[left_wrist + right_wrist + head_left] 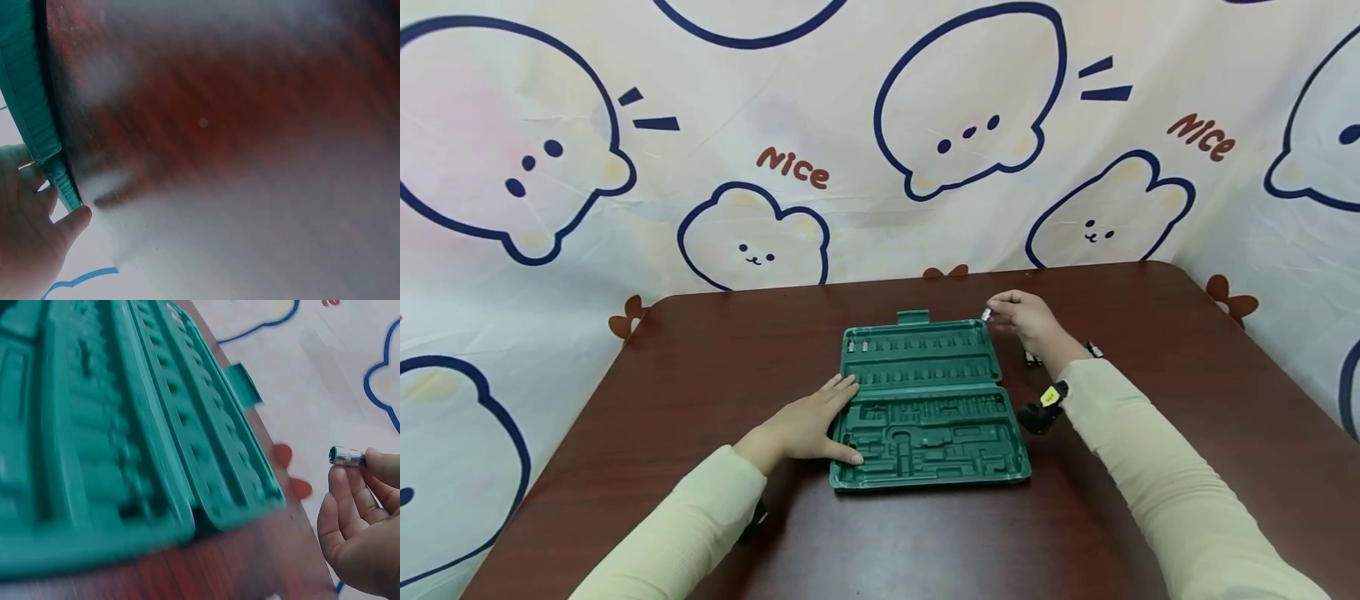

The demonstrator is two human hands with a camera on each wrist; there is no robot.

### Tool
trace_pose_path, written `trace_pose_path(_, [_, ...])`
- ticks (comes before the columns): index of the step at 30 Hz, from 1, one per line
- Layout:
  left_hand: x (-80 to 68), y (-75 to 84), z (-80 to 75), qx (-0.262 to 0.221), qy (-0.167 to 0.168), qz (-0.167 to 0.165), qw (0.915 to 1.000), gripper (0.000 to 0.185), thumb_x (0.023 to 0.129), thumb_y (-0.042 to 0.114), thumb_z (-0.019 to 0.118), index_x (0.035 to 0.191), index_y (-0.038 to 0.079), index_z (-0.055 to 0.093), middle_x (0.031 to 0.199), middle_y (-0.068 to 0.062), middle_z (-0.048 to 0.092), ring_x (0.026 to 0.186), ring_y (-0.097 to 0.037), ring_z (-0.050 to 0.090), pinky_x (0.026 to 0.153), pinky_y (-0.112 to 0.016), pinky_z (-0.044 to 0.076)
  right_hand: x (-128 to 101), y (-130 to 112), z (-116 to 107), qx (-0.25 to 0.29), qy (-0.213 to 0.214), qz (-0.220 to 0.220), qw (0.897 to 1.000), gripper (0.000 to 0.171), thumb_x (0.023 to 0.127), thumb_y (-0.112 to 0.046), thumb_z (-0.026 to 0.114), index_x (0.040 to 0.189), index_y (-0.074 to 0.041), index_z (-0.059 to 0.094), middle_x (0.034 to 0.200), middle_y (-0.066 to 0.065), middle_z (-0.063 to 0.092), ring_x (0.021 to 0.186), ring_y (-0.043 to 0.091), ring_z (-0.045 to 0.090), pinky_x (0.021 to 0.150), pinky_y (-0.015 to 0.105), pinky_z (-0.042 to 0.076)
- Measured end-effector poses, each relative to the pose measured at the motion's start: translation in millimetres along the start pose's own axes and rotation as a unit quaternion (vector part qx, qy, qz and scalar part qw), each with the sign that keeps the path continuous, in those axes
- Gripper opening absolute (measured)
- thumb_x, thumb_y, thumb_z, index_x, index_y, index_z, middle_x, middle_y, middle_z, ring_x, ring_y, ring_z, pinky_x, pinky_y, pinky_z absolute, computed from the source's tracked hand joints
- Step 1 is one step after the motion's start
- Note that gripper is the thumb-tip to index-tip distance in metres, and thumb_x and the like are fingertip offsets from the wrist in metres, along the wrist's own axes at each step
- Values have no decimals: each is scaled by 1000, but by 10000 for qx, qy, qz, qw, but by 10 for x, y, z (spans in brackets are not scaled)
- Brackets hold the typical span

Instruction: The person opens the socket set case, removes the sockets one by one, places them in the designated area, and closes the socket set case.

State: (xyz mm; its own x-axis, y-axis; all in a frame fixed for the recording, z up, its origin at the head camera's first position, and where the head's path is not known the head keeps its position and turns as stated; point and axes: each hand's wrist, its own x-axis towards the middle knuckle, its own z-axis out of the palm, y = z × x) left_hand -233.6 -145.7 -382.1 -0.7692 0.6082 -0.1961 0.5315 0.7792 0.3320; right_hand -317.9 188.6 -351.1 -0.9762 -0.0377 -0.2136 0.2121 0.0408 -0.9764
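Note:
An open green tool case with moulded slots lies in the middle of a dark wooden table. My left hand rests flat against the case's left edge, fingers straight, thumb along the lower half. My right hand hovers just beyond the case's upper right corner and pinches a small silver socket between its fingertips. In the right wrist view the socket sticks out from the fingertips, above the table beside the case. A couple of small bits sit in the lid's top left slots.
Small dark bits lie on the table by my right wrist, and one more beyond the sleeve. A patterned cloth with cartoon bears hangs behind the table. Bare wood stretches on both sides of the case.

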Motion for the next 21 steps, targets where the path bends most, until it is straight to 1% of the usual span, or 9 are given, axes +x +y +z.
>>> trace_pose_path(2, [-3,-10,4,-4,27,10,10000,102,63,65,57,139,9,18,143,-3,11,130,-19,4,93,-42,29,-33,-3,-106,-93,22,-8,10000,14,89,-14,48,99,-4,49,88,2,49,85,18,52,90,43,31])
trace_pose_path(4, [-5,-20,9,-14,35,12,10000,102,63,65,58,139,9,18,143,-3,11,130,-19,4,93,-42,29,-66,2,-221,-181,53,-10,9998,15,89,-14,48,99,-3,48,85,-1,51,82,14,53,87,40,35])
trace_pose_path(9, [-14,-26,6,-67,-7,6,10000,102,64,65,58,139,9,17,143,-3,10,130,-19,3,93,-42,29,-163,54,-532,-306,256,-12,9992,13,89,-15,48,97,-4,49,75,-7,54,73,8,54,74,29,43])
trace_pose_path(14, [-6,-31,11,-36,7,-5,10000,103,63,66,57,139,9,16,143,-3,10,130,-18,3,93,-41,29,-248,113,-839,-322,514,25,9982,11,89,-19,48,93,-9,52,75,-9,55,71,6,54,70,25,44])
trace_pose_path(19, [7,-31,30,-69,15,-43,10000,104,62,67,56,139,10,16,144,-1,9,130,-17,1,93,-41,30,-302,200,-1137,-385,811,13,9960,7,88,-20,50,86,-15,55,72,-13,54,68,3,53,67,22,44])
trace_pose_path(21, [12,-29,36,-79,6,-49,10000,104,62,68,56,139,10,16,144,0,8,130,-16,1,93,-41,29,-322,243,-1239,-516,902,4,9946,8,88,-20,50,84,-16,55,71,-13,54,67,2,53,64,20,44])
